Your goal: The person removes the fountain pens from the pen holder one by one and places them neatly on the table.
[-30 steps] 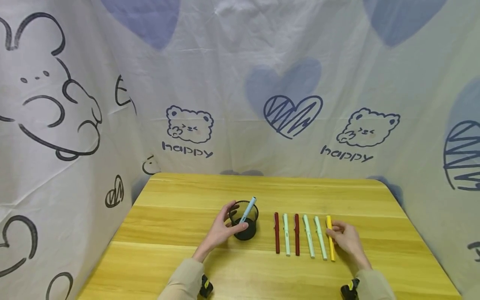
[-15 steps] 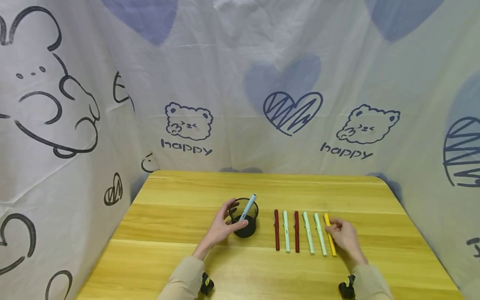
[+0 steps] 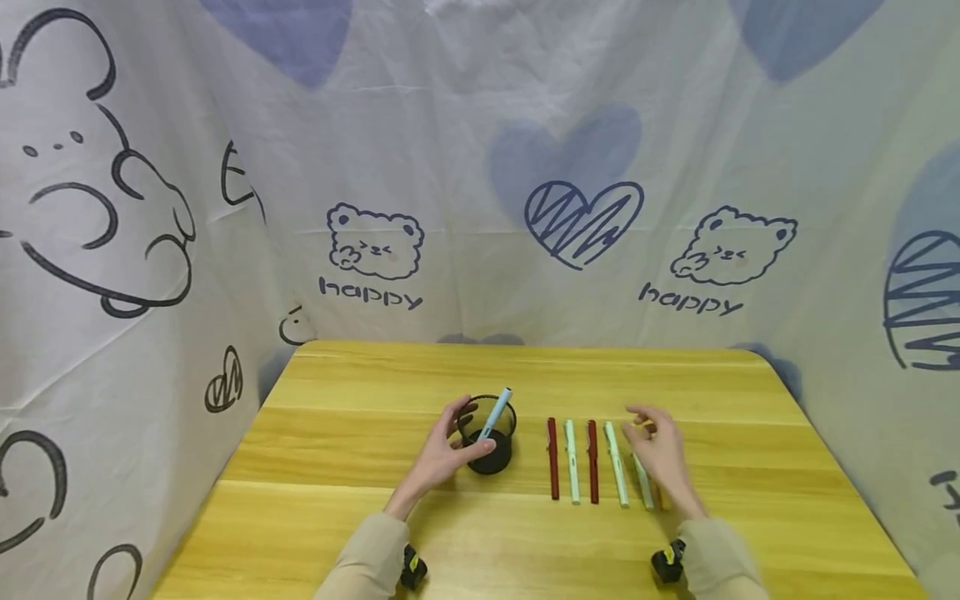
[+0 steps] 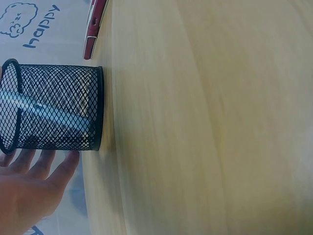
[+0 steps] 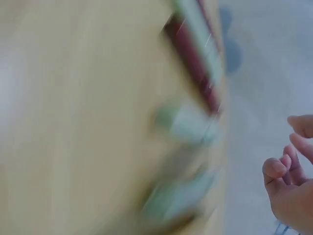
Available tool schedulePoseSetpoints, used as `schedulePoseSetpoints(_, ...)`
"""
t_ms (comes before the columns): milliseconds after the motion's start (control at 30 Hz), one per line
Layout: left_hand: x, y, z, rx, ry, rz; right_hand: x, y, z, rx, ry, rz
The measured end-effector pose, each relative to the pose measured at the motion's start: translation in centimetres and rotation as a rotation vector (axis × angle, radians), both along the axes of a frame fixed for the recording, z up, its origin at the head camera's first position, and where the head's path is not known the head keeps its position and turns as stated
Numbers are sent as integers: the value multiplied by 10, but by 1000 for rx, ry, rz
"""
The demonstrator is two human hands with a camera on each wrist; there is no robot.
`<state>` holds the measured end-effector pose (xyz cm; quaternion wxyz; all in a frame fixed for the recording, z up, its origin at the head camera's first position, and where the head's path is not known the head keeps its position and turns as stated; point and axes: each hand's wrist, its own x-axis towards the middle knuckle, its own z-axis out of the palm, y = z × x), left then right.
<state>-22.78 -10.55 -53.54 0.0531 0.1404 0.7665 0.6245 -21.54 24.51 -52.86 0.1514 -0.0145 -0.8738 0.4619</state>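
Note:
My left hand [image 3: 435, 463] grips a black mesh pen holder [image 3: 489, 457], thumb at its near side and fingers round the far left. A light blue pen [image 3: 496, 412] leans inside it, seen through the mesh in the left wrist view. My right hand [image 3: 663, 450] hovers over the right end of a row of pens, fingers loosely bent, nothing visible between them. It partly hides a light green pen [image 3: 644, 486] and a yellow pen [image 3: 663, 499]. Left of these lie another light green pen [image 3: 617, 464], a dark red pen [image 3: 593, 461], a light green pen [image 3: 572, 462] and a dark red pen [image 3: 553, 459].
Everything stands on a wooden table [image 3: 375, 383] with rounded far corners. Printed white cloth [image 3: 465, 250] hangs behind it and along both sides. A dark wrist camera [image 3: 667, 562] sits on each forearm. The right wrist view is blurred around the pens.
My right hand has let go of the yellow pen, which it was touching and had tilted slightly, and has moved left and away over the pens. My left hand keeps its hold.

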Motion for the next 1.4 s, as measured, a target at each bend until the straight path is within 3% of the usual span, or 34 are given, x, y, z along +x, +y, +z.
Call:
schedulePoseSetpoints(133,-1,0,0,-5,6,-3,-7,-43,16,-47,41,176)
schedulePoseSetpoints(233,0,0,0,-10,4,-4,-14,-73,25,-53,12,278)
schedulePoseSetpoints(433,-1,1,0,1,9,-7,-31,-113,35,11,-23,393)
schedulePoseSetpoints(600,-1,1,0,-7,7,-7,-40,-132,38,57,-45,409)
schedulePoseSetpoints(800,-1,0,1,-7,8,-12,-44,-145,42,64,-73,364)
schedulePoseSetpoints(1167,0,0,2,-12,6,-15,-43,-148,41,81,-126,321)
schedulePoseSetpoints(1400,1,0,3,-11,-3,-16,-40,-149,45,84,-105,319)
